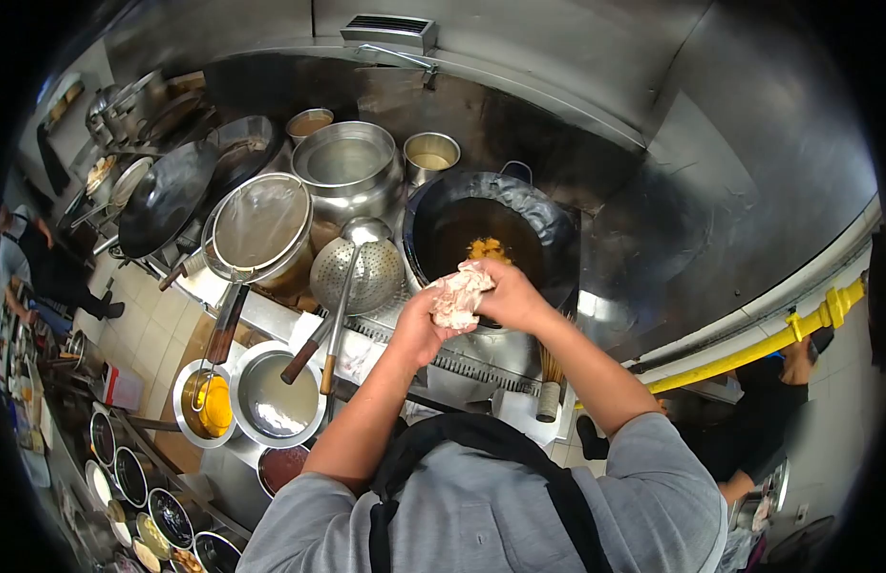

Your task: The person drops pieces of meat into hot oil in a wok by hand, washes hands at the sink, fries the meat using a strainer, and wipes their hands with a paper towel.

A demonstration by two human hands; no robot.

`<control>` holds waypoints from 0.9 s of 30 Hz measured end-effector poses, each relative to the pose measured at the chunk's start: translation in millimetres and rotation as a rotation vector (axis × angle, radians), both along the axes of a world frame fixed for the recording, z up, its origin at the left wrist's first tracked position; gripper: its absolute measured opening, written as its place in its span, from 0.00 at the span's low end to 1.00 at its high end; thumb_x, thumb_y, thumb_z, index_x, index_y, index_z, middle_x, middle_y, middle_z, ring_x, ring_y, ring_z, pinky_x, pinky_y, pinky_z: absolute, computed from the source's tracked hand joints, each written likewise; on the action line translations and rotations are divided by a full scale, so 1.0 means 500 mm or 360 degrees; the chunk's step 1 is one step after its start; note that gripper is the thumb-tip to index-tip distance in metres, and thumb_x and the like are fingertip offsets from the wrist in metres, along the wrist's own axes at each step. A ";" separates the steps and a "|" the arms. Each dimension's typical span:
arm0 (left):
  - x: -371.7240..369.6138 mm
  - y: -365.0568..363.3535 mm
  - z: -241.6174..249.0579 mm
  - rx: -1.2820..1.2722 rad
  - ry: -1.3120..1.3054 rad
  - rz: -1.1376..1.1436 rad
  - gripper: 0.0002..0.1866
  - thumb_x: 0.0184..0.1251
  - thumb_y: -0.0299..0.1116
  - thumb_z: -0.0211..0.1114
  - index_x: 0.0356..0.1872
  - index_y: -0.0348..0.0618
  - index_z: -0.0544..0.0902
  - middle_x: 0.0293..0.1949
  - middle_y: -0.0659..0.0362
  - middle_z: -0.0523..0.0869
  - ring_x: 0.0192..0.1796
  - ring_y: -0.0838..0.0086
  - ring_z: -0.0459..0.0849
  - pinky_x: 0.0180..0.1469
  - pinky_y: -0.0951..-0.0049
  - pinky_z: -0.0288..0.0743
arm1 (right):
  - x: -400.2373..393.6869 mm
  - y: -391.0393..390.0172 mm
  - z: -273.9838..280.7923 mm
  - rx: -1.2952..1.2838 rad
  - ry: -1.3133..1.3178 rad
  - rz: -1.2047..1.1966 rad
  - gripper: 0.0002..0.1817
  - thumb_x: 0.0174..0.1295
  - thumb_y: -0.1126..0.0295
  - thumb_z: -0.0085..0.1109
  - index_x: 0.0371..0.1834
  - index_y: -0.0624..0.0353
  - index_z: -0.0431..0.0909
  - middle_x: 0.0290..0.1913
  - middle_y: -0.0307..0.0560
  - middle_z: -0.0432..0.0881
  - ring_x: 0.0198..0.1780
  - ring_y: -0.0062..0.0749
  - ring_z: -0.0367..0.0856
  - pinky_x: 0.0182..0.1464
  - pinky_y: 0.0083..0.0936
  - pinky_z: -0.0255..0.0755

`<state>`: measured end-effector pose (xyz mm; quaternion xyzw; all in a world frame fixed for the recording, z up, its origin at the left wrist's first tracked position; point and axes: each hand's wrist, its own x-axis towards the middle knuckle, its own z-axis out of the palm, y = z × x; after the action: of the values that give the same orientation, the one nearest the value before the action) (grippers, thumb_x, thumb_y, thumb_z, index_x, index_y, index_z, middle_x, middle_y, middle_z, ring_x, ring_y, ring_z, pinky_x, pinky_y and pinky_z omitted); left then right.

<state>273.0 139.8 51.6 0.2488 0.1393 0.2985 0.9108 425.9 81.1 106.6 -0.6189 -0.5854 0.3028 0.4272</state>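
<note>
Both hands hold a pale, battered lump of raw meat (459,294) over the near rim of a black wok (533,222) of dark oil. My left hand (419,323) cups the lump from below and my right hand (509,294) grips it from the right. A few golden fried pieces (488,250) float in the oil just beyond the hands. A perforated metal skimmer (359,274) lies to the left of the wok with its wooden handle pointing toward me.
A mesh strainer (261,223) rests on a pot at left. A large steel pot (347,169), small sauce pots (430,153), a second wok (166,196), steel bowls (274,398) and seasoning tubs (142,487) surround the station. Another person (56,267) stands at far left; a yellow pipe (787,334) runs at right.
</note>
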 end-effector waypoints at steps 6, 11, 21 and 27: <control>0.005 -0.008 0.013 0.0101 0.0482 0.0255 0.07 0.61 0.25 0.60 0.40 0.38 0.75 0.35 0.54 0.83 0.33 0.68 0.84 0.33 0.65 0.84 | -0.002 -0.006 -0.021 0.0415 -0.0807 0.0213 0.18 0.49 0.78 0.53 0.45 0.62 0.79 0.39 0.52 0.78 0.41 0.48 0.79 0.47 0.33 0.73; -0.016 0.016 -0.021 0.0208 0.0499 0.0329 0.09 0.60 0.23 0.56 0.42 0.37 0.74 0.36 0.52 0.82 0.34 0.68 0.84 0.31 0.67 0.82 | 0.036 0.001 0.002 0.0476 -0.0608 0.0289 0.08 0.54 0.78 0.54 0.35 0.64 0.82 0.29 0.46 0.81 0.30 0.40 0.80 0.36 0.30 0.74; 0.025 -0.003 -0.008 0.0003 0.0501 0.0341 0.11 0.67 0.32 0.60 0.45 0.43 0.70 0.39 0.58 0.82 0.37 0.72 0.84 0.35 0.67 0.82 | -0.008 -0.013 -0.011 0.0283 -0.0787 0.0071 0.12 0.49 0.73 0.61 0.38 0.62 0.79 0.34 0.51 0.77 0.36 0.47 0.79 0.41 0.33 0.74; 0.043 0.007 -0.019 0.0170 0.0463 0.0534 0.10 0.61 0.24 0.63 0.39 0.44 0.71 0.35 0.59 0.80 0.34 0.73 0.83 0.32 0.68 0.82 | -0.003 -0.021 -0.017 0.0286 -0.1067 0.0025 0.09 0.49 0.77 0.54 0.35 0.62 0.78 0.32 0.53 0.76 0.35 0.48 0.77 0.39 0.35 0.73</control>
<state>294.4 143.0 42.1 0.3104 0.2925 0.4138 0.8043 424.2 70.5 98.1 -0.6393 -0.7224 0.0330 0.2616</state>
